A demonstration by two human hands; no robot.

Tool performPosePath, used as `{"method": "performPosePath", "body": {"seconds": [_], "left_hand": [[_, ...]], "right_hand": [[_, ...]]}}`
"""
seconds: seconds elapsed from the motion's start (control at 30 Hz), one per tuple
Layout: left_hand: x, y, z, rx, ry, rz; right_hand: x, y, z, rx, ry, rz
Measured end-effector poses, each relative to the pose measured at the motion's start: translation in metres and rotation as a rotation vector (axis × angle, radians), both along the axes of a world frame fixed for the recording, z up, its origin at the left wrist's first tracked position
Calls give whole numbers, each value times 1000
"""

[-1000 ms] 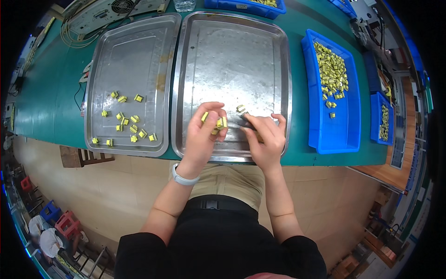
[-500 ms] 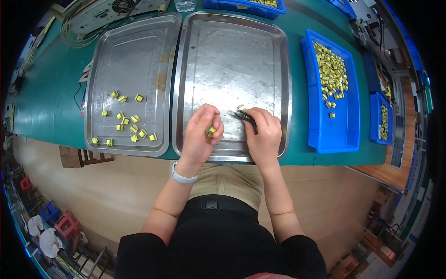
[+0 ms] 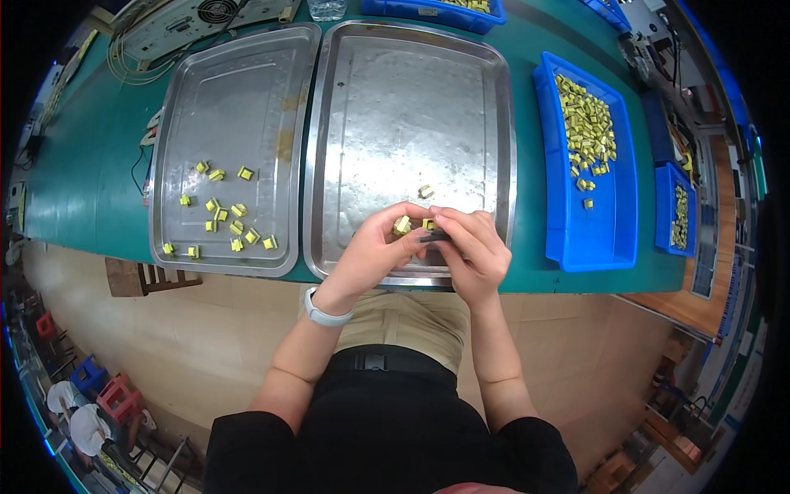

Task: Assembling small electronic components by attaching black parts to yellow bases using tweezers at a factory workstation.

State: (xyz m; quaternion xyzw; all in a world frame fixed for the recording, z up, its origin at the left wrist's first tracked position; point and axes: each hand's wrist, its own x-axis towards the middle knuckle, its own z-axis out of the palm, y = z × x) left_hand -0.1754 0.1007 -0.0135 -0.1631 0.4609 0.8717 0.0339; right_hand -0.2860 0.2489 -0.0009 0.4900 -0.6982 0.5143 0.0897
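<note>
My left hand (image 3: 377,249) is closed around a small yellow taped block (image 3: 401,225), which looks like a little transformer. Close against it, my right hand (image 3: 477,250) grips black tweezers (image 3: 434,235). Between the fingertips of both hands sits a second yellow block (image 3: 429,223); which fingers bear it I cannot tell. Both hands hover over the near edge of the middle metal tray (image 3: 411,66). Just beyond the fingers, a single small block (image 3: 425,192) lies on that tray.
At the left, another metal tray (image 3: 234,74) holds several scattered yellow blocks (image 3: 239,210). A blue bin (image 3: 591,239) stands to the right with a heap of them at its far end. A second blue bin (image 3: 387,8) and a clear container (image 3: 327,9) stand at the back.
My hands were apart and have come together, the left moving right. The tweezers have moved back from the block on the tray toward my left hand's fingers.
</note>
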Motion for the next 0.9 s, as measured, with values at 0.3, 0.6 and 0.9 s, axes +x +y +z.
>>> {"method": "performPosePath", "body": {"seconds": [0.3, 0.6, 0.9], "left_hand": [[-2, 6, -1, -26, 141, 393], [0, 8, 0, -106, 112, 419], [-3, 11, 1, -281, 133, 455]], "right_hand": [[3, -4, -3, 131, -50, -134], [1, -4, -2, 185, 57, -135], [1, -5, -3, 192, 99, -135]]}}
